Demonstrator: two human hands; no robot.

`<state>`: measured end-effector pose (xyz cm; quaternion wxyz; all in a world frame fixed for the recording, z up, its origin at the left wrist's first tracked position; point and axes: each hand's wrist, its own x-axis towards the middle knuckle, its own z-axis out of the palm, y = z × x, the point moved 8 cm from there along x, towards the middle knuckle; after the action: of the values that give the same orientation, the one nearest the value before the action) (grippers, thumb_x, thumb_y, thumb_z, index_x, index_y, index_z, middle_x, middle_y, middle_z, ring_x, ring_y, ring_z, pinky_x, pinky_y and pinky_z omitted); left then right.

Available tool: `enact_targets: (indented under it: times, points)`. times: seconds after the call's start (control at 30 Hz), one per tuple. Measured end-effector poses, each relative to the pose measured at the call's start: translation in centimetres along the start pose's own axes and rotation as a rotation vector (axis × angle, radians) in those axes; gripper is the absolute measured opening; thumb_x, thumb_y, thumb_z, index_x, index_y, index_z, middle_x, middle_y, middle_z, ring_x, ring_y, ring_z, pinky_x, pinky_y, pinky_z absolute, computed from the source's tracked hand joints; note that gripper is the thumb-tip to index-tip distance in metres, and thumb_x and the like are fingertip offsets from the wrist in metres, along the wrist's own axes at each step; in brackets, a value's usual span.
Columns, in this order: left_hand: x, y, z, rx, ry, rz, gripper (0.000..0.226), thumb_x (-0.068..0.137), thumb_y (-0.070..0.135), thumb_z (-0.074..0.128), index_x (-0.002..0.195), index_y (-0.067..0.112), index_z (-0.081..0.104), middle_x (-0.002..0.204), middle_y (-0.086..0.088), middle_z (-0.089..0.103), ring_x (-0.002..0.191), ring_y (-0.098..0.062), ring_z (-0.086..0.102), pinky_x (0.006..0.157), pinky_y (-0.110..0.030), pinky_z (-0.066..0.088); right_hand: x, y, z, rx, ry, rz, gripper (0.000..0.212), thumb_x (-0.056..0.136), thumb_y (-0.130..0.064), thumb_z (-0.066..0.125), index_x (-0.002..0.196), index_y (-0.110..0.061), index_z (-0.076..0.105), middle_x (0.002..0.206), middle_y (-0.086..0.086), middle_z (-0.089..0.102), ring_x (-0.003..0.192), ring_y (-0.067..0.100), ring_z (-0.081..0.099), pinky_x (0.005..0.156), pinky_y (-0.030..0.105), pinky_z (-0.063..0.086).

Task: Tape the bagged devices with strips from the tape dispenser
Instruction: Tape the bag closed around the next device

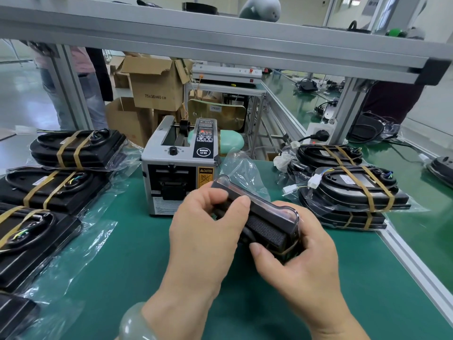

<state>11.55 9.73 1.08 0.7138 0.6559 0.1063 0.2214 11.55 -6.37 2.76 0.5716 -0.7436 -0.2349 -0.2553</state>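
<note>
A black device in a clear plastic bag (266,218) is held tilted on its edge above the green mat, in front of the grey tape dispenser (180,173). My left hand (206,231) grips its near left side, thumb and fingers curled round the top edge. My right hand (301,253) holds the lower right end, thumb pressed on the underside. The loose bag end (242,168) sticks up behind the device. I see no tape strip at the dispenser's mouth.
Bagged devices bound with tan tape lie in a row on the left (56,187) and stacked on the right (353,190). The bench's aluminium edge (411,261) runs along the right. Cardboard boxes (154,87) and a person stand behind the bench.
</note>
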Motion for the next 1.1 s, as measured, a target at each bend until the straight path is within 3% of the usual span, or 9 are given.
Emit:
enact_targets:
  times: [0.1, 0.2, 0.3, 0.5, 0.6, 0.77, 0.87, 0.93, 1.1]
  points:
    - [0.5, -0.9, 0.0, -0.145, -0.007, -0.074, 0.046, 0.068, 0.026, 0.084, 0.103, 0.024, 0.055, 0.1, 0.005, 0.066, 0.079, 0.009, 0.062, 0.059, -0.005, 0.044, -0.1, 0.0, 0.0, -0.002, -0.004, -0.003, 0.044, 0.058, -0.031, 0.071, 0.101, -0.025, 0.062, 0.094, -0.017, 0.067, 0.082, 0.003, 0.065, 0.074, 0.008, 0.045]
    - [1.1, -1.4, 1.6, -0.228, -0.224, -0.187, 0.081, 0.054, 0.036, 0.09, 0.12, 0.031, 0.043, 0.112, 0.006, 0.068, 0.095, -0.004, 0.067, 0.067, -0.011, 0.05, 0.0, 0.0, 0.2, 0.006, -0.029, -0.016, 0.046, 0.058, -0.03, 0.071, 0.103, -0.023, 0.062, 0.094, -0.016, 0.068, 0.083, 0.004, 0.065, 0.074, 0.008, 0.045]
    - [1.5, -1.5, 2.7, -0.249, -0.382, -0.233, 0.054, 0.065, 0.029, 0.086, 0.108, 0.01, 0.059, 0.1, -0.013, 0.066, 0.091, -0.026, 0.06, 0.082, -0.037, 0.046, -0.1, 0.0, 0.4, 0.014, -0.048, -0.019, 0.047, 0.059, -0.031, 0.073, 0.104, -0.024, 0.062, 0.095, -0.016, 0.068, 0.083, 0.004, 0.065, 0.075, 0.009, 0.046]
    - [2.5, -2.1, 1.9, -0.281, -0.305, -0.267, 0.055, 0.069, 0.039, 0.066, 0.113, 0.004, 0.062, 0.108, -0.026, 0.067, 0.086, -0.026, 0.06, 0.075, -0.035, 0.046, 0.2, 1.9, 0.3, -0.098, -0.251, 0.068, 0.09, 0.048, -0.05, 0.083, 0.13, -0.046, 0.046, 0.13, -0.023, 0.054, 0.12, -0.004, 0.05, 0.097, 0.006, 0.033]
    - [2.6, -2.8, 1.4, -0.246, -0.305, -0.3, 0.064, 0.064, 0.044, 0.067, 0.113, 0.003, 0.062, 0.099, -0.016, 0.07, 0.078, -0.024, 0.062, 0.068, -0.031, 0.046, 0.6, 1.7, 0.3, -0.122, -0.258, 0.055, 0.072, 0.058, -0.042, 0.078, 0.117, -0.066, 0.045, 0.117, -0.037, 0.057, 0.108, -0.015, 0.052, 0.088, -0.001, 0.032]
    - [2.0, -4.0, 1.2, -0.196, -0.453, -0.399, 0.073, 0.052, 0.051, 0.073, 0.112, 0.01, 0.066, 0.104, -0.011, 0.072, 0.09, -0.023, 0.061, 0.081, -0.036, 0.045, 0.5, 0.7, -0.1, -0.112, -0.215, -0.011, 0.051, 0.063, -0.04, 0.076, 0.112, -0.041, 0.06, 0.112, -0.017, 0.065, 0.106, 0.007, 0.061, 0.088, 0.011, 0.042]
    - [2.4, -4.8, -0.3, -0.162, -0.327, -0.425, 0.068, 0.057, 0.059, 0.069, 0.113, 0.019, 0.064, 0.11, -0.002, 0.071, 0.096, -0.017, 0.063, 0.088, -0.036, 0.044, 0.5, 0.1, -0.4, -0.318, -0.171, -0.01, 0.046, 0.059, -0.047, 0.071, 0.103, -0.035, 0.061, 0.101, -0.019, 0.065, 0.094, 0.007, 0.062, 0.08, 0.022, 0.048]
    - [3.7, -5.7, -2.7, -0.163, -0.093, -0.446, 0.037, 0.078, 0.049, 0.067, 0.104, 0.023, 0.063, 0.111, -0.002, 0.067, 0.098, -0.014, 0.063, 0.082, -0.033, 0.047, 0.4, -0.5, -0.7, -0.526, -0.119, -0.017, 0.041, 0.058, -0.055, 0.065, 0.094, -0.035, 0.063, 0.091, -0.021, 0.065, 0.083, 0.006, 0.06, 0.073, 0.027, 0.05]
    - [6.1, -6.0, -6.4, -0.151, 0.169, -0.485, 0.007, 0.092, 0.028, 0.062, 0.087, 0.023, 0.062, 0.079, 0.004, 0.07, 0.067, -0.007, 0.061, 0.058, -0.024, 0.041, 0.2, -0.5, -0.1, -0.881, -0.15, -0.026, 0.037, 0.052, -0.057, 0.068, 0.08, -0.034, 0.062, 0.075, -0.016, 0.064, 0.068, 0.019, 0.057, 0.06, 0.034, 0.049]
